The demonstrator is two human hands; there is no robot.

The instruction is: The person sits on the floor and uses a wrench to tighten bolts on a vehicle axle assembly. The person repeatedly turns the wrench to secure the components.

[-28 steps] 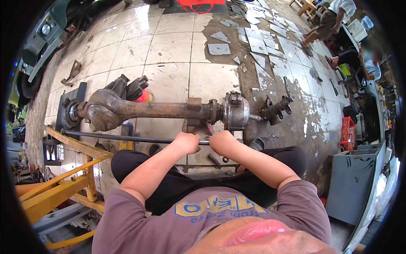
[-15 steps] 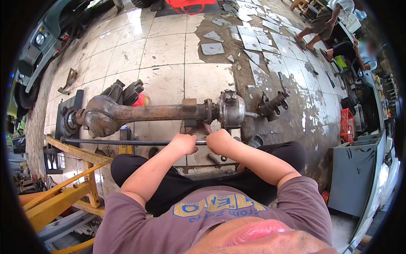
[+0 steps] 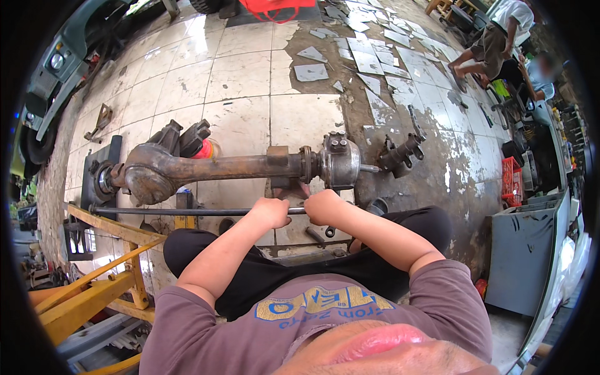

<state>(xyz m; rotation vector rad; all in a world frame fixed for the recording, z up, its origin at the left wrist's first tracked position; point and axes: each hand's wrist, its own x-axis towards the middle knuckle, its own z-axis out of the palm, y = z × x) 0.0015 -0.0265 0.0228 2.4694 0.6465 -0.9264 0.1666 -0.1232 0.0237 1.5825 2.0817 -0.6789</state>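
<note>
A long dark metal rod lies crosswise before me, its left end reaching past the yellow frame. My left hand is closed round it, and close beside, my right hand grips it near the right end. Just beyond the rod rests a rusty axle housing with a bulging round section at the left. A greyish metal hub with a short shaft sits at its right end. Below my hands a small cylindrical piece and a ring lie on the floor.
A yellow metal frame stands at my left. Beyond the hub lies a dark knuckle-like metal part. Broken tiles are scattered farther off. At right are a grey cabinet, a red crate and two people.
Both hands keep their hold on the rod in nearly the same place. The standing person at the far right has shifted stance. The view has moved very slightly.
</note>
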